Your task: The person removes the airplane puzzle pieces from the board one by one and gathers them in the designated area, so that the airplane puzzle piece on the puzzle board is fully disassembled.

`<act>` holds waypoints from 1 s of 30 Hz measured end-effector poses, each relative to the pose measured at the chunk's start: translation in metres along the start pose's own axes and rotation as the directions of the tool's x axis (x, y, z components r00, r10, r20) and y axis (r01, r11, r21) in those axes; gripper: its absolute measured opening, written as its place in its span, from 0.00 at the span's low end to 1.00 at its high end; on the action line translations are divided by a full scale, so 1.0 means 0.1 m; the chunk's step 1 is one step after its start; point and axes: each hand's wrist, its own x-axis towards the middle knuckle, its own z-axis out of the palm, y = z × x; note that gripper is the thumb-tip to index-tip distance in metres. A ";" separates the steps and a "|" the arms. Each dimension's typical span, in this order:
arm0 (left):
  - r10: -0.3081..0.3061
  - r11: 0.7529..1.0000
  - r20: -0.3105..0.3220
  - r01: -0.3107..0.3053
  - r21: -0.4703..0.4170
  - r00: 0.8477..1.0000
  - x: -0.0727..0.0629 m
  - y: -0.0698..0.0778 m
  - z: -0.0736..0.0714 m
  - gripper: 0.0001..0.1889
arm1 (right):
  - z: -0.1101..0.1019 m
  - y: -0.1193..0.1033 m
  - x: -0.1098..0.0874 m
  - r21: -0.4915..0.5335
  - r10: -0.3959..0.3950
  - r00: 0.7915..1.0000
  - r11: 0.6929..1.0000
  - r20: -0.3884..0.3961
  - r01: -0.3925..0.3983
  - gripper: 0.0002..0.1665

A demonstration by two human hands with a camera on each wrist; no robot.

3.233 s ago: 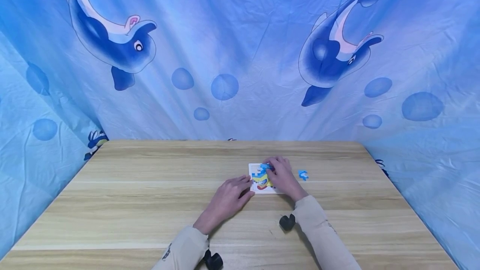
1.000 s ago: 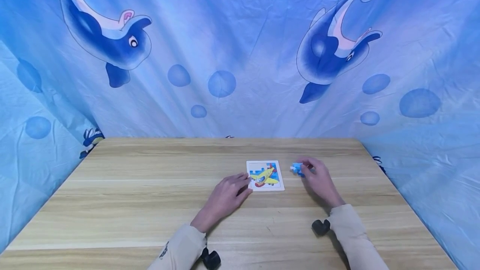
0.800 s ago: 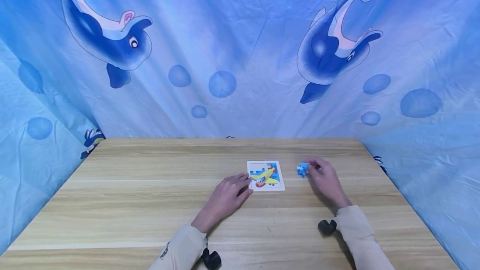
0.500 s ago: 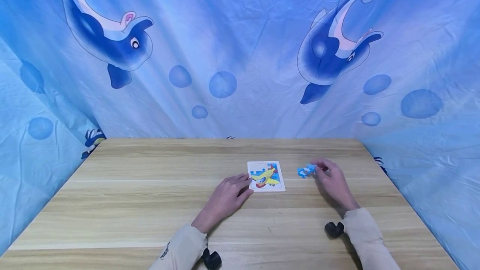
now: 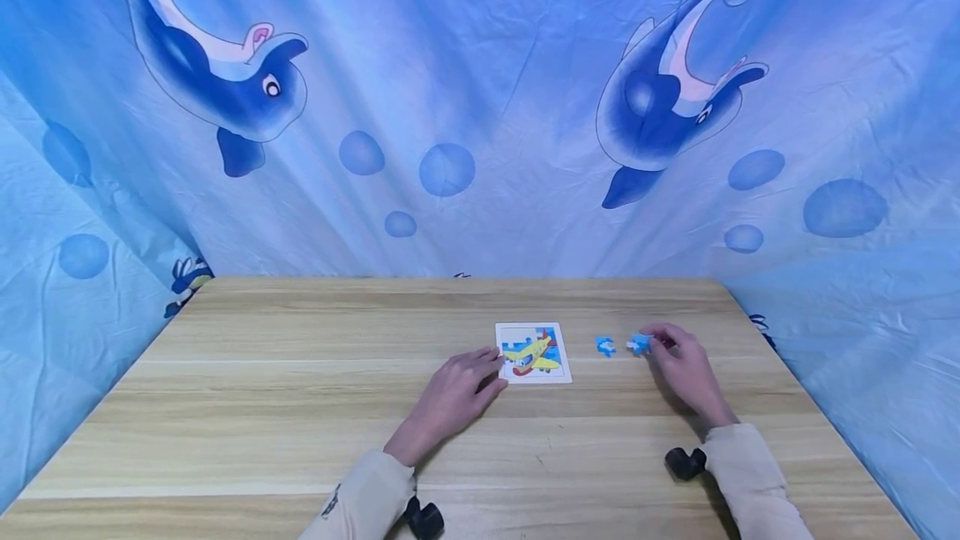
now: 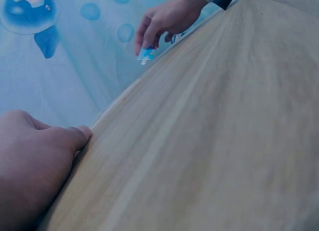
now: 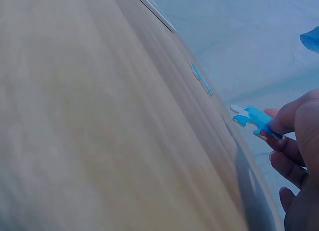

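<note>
A small jigsaw puzzle in a white tray (image 5: 517, 334) shows a yellow airplane with a red nose; the upper left part of the tray is bare. My left hand (image 5: 450, 394) lies at the tray's left edge, fingertips and thumb right at the rim. To the right, my right hand (image 5: 686, 369) pinches a blue and white jigsaw piece (image 5: 638, 343) between thumb and fingers. In the right wrist view that jigsaw piece (image 7: 254, 117) sticks out from the fingertips above the table. Another blue jigsaw piece (image 5: 605, 346) lies flat between the tray and my right hand.
The wood-grain table (image 5: 300, 407) stretches out on both sides. Behind it hangs a blue curtain (image 5: 510, 215) printed with dolphins and bubbles. A black wrist camera (image 5: 423, 517) is on the left sleeve, and another wrist camera (image 5: 685, 463) on the right.
My right hand has gone from over the tray to the right, carrying a jigsaw piece past the one lying on the table. My left hand has stayed at the tray's edge.
</note>
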 end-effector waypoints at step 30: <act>-0.012 1.000 -0.007 0.012 -0.014 1.000 -0.01 0.01 0.00 0.21 | 0.05 0.14 0.05 -0.192 0.005 1.000 0.981 0.003 -0.004 0.11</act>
